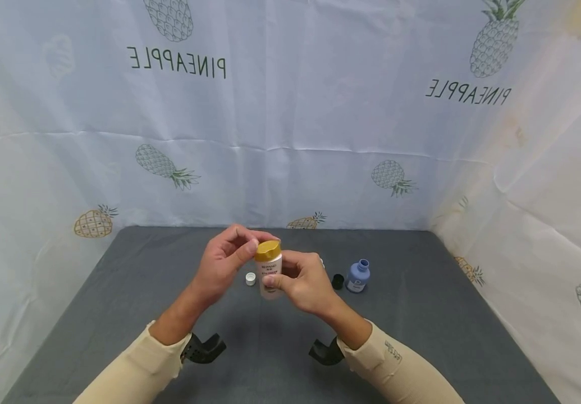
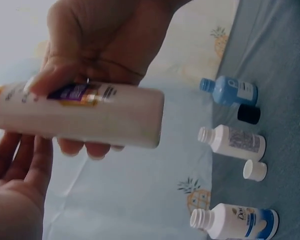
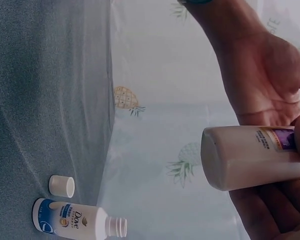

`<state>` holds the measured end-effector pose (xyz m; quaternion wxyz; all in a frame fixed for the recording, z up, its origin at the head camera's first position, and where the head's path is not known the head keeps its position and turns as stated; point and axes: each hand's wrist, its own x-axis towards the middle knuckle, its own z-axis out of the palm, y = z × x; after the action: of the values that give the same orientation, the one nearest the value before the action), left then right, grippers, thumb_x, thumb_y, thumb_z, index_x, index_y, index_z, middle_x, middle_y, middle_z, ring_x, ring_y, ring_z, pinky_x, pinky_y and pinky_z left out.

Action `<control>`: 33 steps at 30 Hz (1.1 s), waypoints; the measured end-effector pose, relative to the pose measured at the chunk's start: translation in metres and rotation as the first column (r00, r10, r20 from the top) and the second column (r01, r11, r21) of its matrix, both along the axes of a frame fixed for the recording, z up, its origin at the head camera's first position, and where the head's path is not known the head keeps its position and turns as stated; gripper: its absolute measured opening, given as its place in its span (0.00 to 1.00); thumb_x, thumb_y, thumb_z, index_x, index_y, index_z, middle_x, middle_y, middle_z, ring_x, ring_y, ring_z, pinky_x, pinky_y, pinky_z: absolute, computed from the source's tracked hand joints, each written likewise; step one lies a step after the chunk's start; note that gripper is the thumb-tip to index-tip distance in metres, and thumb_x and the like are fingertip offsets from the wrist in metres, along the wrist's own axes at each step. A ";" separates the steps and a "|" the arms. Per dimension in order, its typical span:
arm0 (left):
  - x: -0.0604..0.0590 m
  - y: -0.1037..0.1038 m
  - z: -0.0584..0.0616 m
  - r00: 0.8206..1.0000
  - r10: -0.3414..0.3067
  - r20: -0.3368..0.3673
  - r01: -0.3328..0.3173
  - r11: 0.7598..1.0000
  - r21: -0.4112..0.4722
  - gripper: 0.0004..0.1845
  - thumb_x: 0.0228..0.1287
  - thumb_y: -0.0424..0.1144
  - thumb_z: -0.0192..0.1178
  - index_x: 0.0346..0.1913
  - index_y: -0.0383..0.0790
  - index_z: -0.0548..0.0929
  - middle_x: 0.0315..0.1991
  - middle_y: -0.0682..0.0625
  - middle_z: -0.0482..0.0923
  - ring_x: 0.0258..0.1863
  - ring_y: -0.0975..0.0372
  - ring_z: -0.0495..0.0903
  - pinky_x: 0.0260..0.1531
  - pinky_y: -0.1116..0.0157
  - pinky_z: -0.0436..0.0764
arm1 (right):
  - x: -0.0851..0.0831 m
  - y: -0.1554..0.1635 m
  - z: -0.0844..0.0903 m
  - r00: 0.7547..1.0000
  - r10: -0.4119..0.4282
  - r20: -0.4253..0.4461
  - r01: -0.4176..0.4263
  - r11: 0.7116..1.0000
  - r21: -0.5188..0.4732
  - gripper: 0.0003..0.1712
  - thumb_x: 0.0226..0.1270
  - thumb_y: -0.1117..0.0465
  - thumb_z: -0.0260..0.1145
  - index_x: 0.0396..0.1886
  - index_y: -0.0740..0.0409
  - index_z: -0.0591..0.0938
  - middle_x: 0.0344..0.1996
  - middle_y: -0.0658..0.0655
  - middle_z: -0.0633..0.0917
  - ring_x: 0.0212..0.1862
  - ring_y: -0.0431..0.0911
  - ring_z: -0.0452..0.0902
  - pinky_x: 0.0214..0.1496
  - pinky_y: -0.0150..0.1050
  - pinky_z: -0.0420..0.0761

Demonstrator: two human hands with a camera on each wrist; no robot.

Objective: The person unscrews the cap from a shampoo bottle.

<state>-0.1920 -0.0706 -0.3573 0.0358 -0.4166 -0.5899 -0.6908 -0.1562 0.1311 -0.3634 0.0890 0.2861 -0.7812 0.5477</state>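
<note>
A white bottle [image 1: 269, 270] with a gold cap [image 1: 268, 250] is held upright above the grey table [image 1: 118, 292], between both hands. My right hand [image 1: 276, 279] grips the bottle's body, thumb across the label. My left hand [image 1: 255, 243] pinches the gold cap with thumb and curled fingers. In the left wrist view the bottle [image 2: 85, 116] lies across the frame with the right hand [image 2: 90, 55] wrapped round it. The right wrist view shows the bottle's base [image 3: 225, 157] and the left hand's palm [image 3: 270, 75] behind it.
On the table stand an uncapped blue bottle [image 1: 358, 276] with a black cap [image 1: 338, 281] beside it, a loose white cap [image 1: 251, 278], an open white bottle [image 2: 232, 141] and an open Dove bottle [image 2: 235, 222]. Pineapple-print curtains wall in three sides.
</note>
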 end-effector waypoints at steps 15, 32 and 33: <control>-0.001 -0.002 0.000 0.987 -0.133 0.090 0.134 0.991 -0.002 0.16 0.74 0.32 0.63 0.62 0.40 0.83 0.56 0.57 0.88 0.58 0.66 0.86 0.56 0.68 0.85 | 0.000 0.000 -0.002 0.999 0.046 -0.002 -0.047 0.999 -0.020 0.14 0.66 0.69 0.74 0.50 0.69 0.87 0.41 0.66 0.92 0.42 0.47 0.92 0.46 0.36 0.90; 0.009 0.004 -0.003 0.987 0.160 0.026 -0.160 0.987 -0.011 0.21 0.63 0.29 0.73 0.54 0.22 0.80 0.49 0.62 0.84 0.50 0.69 0.86 0.56 0.71 0.85 | 0.000 0.001 -0.005 0.999 0.029 -0.019 -0.029 1.000 -0.012 0.16 0.66 0.68 0.73 0.53 0.67 0.87 0.44 0.65 0.92 0.44 0.49 0.93 0.47 0.36 0.90; 0.009 0.005 -0.003 0.986 0.167 0.028 -0.167 0.986 -0.011 0.20 0.62 0.28 0.73 0.54 0.23 0.80 0.49 0.62 0.84 0.50 0.69 0.86 0.56 0.70 0.85 | 0.000 0.000 -0.005 0.999 0.029 -0.020 -0.029 1.000 -0.011 0.16 0.67 0.68 0.73 0.53 0.67 0.87 0.44 0.65 0.92 0.44 0.49 0.93 0.47 0.36 0.90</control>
<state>-0.1827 -0.0657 -0.3599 0.0834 -0.3561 -0.6259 -0.6888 -0.1561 0.1315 -0.3682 0.0905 0.3021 -0.7728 0.5507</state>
